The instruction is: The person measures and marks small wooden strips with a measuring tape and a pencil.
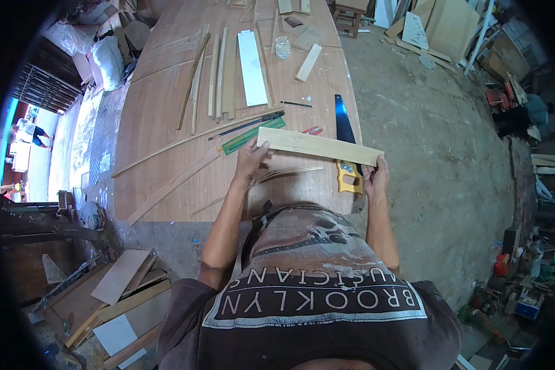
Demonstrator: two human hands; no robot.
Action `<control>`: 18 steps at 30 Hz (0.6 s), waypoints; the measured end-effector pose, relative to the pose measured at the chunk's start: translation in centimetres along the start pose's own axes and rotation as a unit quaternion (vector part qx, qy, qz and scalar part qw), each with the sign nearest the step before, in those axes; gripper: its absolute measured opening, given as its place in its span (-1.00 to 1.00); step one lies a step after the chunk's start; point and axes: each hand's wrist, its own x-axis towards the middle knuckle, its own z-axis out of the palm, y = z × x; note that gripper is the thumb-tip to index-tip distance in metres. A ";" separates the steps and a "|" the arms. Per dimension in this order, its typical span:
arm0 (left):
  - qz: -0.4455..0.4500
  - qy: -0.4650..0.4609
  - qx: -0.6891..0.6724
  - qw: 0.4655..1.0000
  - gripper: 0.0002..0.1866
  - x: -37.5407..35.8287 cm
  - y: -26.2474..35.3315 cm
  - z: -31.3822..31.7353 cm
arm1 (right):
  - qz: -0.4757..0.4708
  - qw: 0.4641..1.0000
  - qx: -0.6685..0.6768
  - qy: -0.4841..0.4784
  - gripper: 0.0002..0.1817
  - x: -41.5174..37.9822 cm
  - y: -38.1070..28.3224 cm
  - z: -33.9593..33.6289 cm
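Note:
A short, pale wooden board [320,147] is held up above the near part of the table, slanting slightly down to the right. My left hand [251,159] grips its left end, thumb against the near face. At the other end, my right hand [377,177] has its fingers closed on the board's corner. Beneath and behind the right end lies a handsaw [344,123] with a yellow handle. A green tool or strip [240,140] rests on the table just beyond my left hand, and a red item [312,130] shows behind the board's upper edge.
The wooden table [160,98] carries several long thin strips, a white board [251,68], a glass jar [282,47], a short wood piece [308,63] and a pencil [296,104]. Scrap boards [122,277] lie on the floor at left. Sheets [450,28] lean at the back right; people are far off at both sides.

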 end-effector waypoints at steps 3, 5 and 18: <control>-0.024 0.041 -0.118 0.992 -0.63 -0.7 0.3 0.3 | 0.006 0.996 -0.054 -0.064 -0.75 -0.2 -0.1 -0.8; -0.031 0.054 -0.184 0.981 -0.67 -0.6 0.1 0.1 | 0.008 0.993 -0.082 -0.085 -0.72 -1.7 -1.0 -0.3; -0.063 0.039 -0.157 0.985 -0.78 2.7 -1.6 5.4 | 0.071 0.806 -0.495 -0.318 -0.74 -6.0 1.3 1.1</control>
